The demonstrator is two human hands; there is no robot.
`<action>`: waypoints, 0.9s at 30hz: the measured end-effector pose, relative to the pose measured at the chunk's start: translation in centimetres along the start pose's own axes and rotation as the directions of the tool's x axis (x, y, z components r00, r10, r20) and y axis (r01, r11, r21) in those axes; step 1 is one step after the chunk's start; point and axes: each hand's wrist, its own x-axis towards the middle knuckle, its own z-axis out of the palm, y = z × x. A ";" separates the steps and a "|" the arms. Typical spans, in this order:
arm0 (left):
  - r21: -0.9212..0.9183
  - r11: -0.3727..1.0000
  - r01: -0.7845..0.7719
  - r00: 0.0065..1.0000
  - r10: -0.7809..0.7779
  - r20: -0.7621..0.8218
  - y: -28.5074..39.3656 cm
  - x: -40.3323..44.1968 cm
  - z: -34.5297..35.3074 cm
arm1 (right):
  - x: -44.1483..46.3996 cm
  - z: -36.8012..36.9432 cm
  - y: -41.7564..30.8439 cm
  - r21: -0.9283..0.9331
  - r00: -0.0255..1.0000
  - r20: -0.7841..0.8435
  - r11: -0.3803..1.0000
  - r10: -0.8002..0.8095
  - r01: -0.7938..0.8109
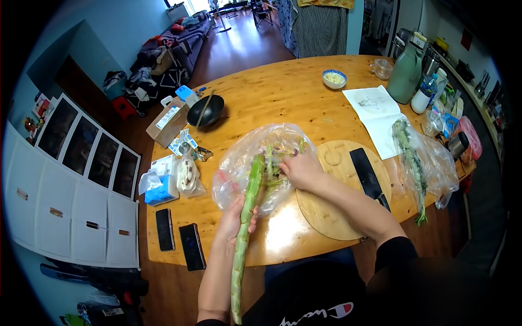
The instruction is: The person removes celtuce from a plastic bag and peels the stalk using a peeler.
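Observation:
A long green stalk slants up from the table's front edge, with my left hand wrapped round its middle. Its upper end lies over a clear plastic bag that holds leafy scraps. My right hand is over the bag, beside the stalk's top, with its fingers bent together near the scraps; what they hold, if anything, is too small to make out. Under my right forearm lies a round wooden board, and a black-bladed knife rests on its right part.
On the right are an open paper, a leafy stalk on plastic, and a green flask. A bowl stands at the back. To the left are a black bowl, a box, tissues and two phones.

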 end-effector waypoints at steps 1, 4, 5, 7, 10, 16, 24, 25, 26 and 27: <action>0.010 1.000 -0.022 1.000 0.022 -0.008 0.4 0.1 0.1 | -0.1 -0.3 -0.1 0.031 1.000 -0.018 0.999 0.015 -0.015; -0.013 0.999 -0.046 0.998 0.045 -0.037 0.9 0.1 0.1 | -0.1 1.3 0.5 0.277 0.998 -0.045 0.960 0.047 -0.033; -0.035 0.999 -0.027 0.999 0.026 -0.041 1.1 0.1 0.0 | 1.1 3.8 2.4 0.460 0.997 -0.051 0.888 0.059 -0.029; -0.081 0.996 0.043 0.999 -0.043 -0.003 1.1 0.2 -0.6 | 0.9 3.4 2.1 0.816 0.971 0.217 0.529 0.096 -0.235; -0.165 0.982 0.090 0.996 -0.085 0.037 0.8 1.0 -1.1 | -1.9 0.4 0.3 0.698 0.747 0.647 -0.275 -0.152 -0.661; -0.372 0.926 -0.065 0.991 0.103 0.081 0.7 0.8 -1.0 | -2.2 1.3 -0.3 0.530 0.818 0.438 -0.627 -0.374 -0.570; -0.240 0.921 -0.306 0.945 0.324 0.037 1.0 3.7 1.3 | -2.8 0.0 -3.1 0.809 0.867 0.447 -0.315 -0.219 -0.496; -0.260 0.919 -0.297 0.950 0.311 0.013 0.9 4.3 1.5 | -2.9 -0.2 -3.4 0.820 0.870 0.449 -0.291 -0.205 -0.492; -0.280 0.916 -0.287 0.955 0.296 -0.009 0.8 5.0 2.2 | -3.0 -0.4 -3.5 0.832 0.872 0.451 -0.265 -0.190 -0.488; -0.302 0.913 -0.274 0.960 0.279 -0.029 0.6 5.6 2.5 | -3.1 -0.3 -3.8 0.842 0.881 0.439 -0.263 -0.177 -0.472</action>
